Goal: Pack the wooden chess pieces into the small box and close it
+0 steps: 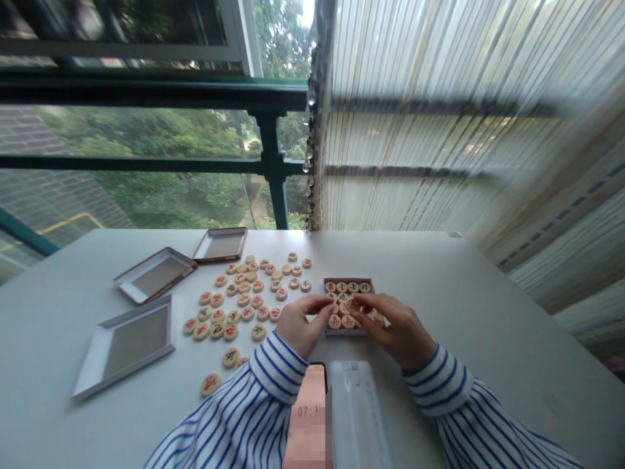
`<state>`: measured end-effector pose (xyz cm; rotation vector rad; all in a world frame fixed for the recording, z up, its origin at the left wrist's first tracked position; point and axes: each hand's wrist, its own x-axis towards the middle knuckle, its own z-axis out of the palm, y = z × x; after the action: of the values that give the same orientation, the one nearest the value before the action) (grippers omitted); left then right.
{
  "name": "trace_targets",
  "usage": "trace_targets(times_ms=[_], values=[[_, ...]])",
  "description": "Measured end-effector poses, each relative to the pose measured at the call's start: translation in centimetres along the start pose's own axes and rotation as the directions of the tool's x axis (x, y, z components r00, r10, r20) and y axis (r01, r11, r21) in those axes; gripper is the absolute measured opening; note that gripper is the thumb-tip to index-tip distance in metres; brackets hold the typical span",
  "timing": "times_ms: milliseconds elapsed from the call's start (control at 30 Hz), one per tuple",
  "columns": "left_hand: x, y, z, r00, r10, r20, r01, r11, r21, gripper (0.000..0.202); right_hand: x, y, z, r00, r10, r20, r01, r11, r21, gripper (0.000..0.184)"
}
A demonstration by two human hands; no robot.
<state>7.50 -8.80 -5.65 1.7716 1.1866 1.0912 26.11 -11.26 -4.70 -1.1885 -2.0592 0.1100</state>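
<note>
A shallow box (336, 333) holds rows of round wooden Chinese chess pieces, some marked in black and some in red. My right hand (401, 327) is over the box's right side, thumb and fingers closed on a Chinese chess piece (352, 304) with a red mark. At the box's left edge is my left hand (303, 320), its thumb and forefinger nearly together. Whether anything sits between those fingertips is hidden. To the left, many loose Chinese chess pieces (244, 300) lie scattered on the white table, some with their blank side up.
Three shallow trays or lids lie at the left: a near one (88, 365), a middle one (127, 286) and a far one (199, 253). A phone (305, 430) and a pale, clear-looking case (361, 417) lie between my forearms. Behind the table (488, 312) are a green railing and a string curtain.
</note>
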Motion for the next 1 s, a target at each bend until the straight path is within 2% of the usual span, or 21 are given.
trace_targets(times_ms=[100,267,600,1000], values=[[0.1,-0.5,0.0,0.999,0.035,-0.040,-0.030,0.992,0.121,0.017,0.0,1.1,-0.3,0.999,0.044,-0.003,-0.044,0.997,-0.069,0.023],[0.1,-0.8,0.1,0.996,0.083,-0.028,-0.074,0.972,0.222,0.017,-0.1,2.8,-0.3,0.993,0.096,0.063,-0.091,0.992,-0.084,0.023],[0.1,-1.0,0.3,0.995,0.099,-0.004,-0.094,0.964,0.250,0.017,-0.5,4.5,0.5,0.984,0.175,0.040,-0.166,0.971,-0.172,0.025],[0.1,-1.1,0.3,0.994,0.105,0.016,-0.105,0.957,0.270,0.020,-0.1,4.8,0.8,0.969,0.192,0.156,-0.166,0.972,-0.169,0.023]])
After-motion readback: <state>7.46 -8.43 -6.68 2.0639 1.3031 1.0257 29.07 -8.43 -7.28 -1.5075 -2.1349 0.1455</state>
